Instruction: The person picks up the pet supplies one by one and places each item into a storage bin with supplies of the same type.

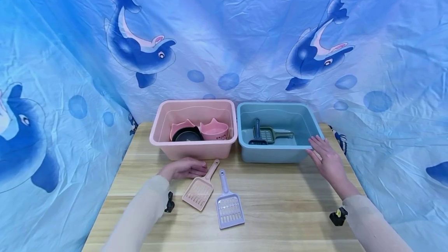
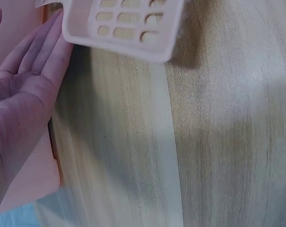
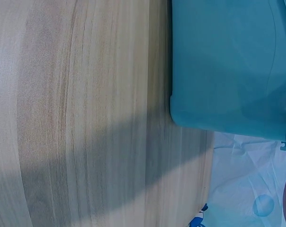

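Note:
My left hand point(image 1: 187, 167) is beside a pink slotted litter scoop point(image 1: 199, 190), its fingers straight and its fingertips right at the scoop's neck. In the left wrist view the scoop's slotted head point(image 2: 128, 23) shows at the top, next to the fingers point(image 2: 41, 49). A lilac litter scoop point(image 1: 230, 207) lies on the table to the right of the pink one. My right hand point(image 1: 327, 160) rests with extended fingers on the front right corner of a blue bin point(image 1: 276, 154). Most of that hand is outside the right wrist view, which shows the bin's side point(image 3: 228, 66).
A pink bin point(image 1: 196, 151) holds pink cat-eared bowls point(image 1: 214, 129) and a black bowl point(image 1: 188, 134). Inside the blue bin lie a dark blue scoop point(image 1: 257, 129) and a green scoop point(image 1: 268, 134). Behind the wooden table point(image 1: 280, 213) hangs a blue dolphin-print sheet point(image 1: 224, 30).

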A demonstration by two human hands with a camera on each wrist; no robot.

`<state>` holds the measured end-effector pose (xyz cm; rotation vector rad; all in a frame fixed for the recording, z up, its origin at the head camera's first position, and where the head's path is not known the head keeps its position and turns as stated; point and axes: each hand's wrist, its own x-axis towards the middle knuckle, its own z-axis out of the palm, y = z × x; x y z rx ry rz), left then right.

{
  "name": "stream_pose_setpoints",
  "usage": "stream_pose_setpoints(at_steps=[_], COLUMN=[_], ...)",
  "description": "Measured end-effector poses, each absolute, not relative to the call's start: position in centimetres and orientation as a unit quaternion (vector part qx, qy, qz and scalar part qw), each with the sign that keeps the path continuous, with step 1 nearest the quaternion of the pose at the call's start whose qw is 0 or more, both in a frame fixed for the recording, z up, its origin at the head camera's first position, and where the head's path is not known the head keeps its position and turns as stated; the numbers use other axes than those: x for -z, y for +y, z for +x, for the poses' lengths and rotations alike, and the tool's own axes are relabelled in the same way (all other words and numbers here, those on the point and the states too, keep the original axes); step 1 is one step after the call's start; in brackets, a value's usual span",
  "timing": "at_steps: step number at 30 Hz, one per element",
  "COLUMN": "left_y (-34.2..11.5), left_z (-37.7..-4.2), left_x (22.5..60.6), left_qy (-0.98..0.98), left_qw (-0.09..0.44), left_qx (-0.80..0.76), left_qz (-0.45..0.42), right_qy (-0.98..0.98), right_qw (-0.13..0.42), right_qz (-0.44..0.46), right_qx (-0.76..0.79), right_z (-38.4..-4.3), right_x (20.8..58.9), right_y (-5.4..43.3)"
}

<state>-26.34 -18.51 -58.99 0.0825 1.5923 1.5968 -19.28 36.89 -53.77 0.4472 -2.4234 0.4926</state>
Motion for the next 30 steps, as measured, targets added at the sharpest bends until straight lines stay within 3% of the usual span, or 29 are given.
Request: stream_pose_setpoints(at_steps=[11,30], left_y=[-18.0,-15.2], left_z=[-27.1,-26.2], left_x=[59.8,60.4], left_qy=[0.626,0.741], left_qw=[0.451,0.38], left_qx=[-0.636,-0.552], left_qz=[0.027,0.032], right_qy=[-0.917,-0.924], right_qw=[0.309,0.297], right_qz=[0.167,0.157], right_qx=[-0.189,-0.184], right_z=[-19.3,-19.4], right_x=[53.6,53.9], right_y=[36.8,36.9])
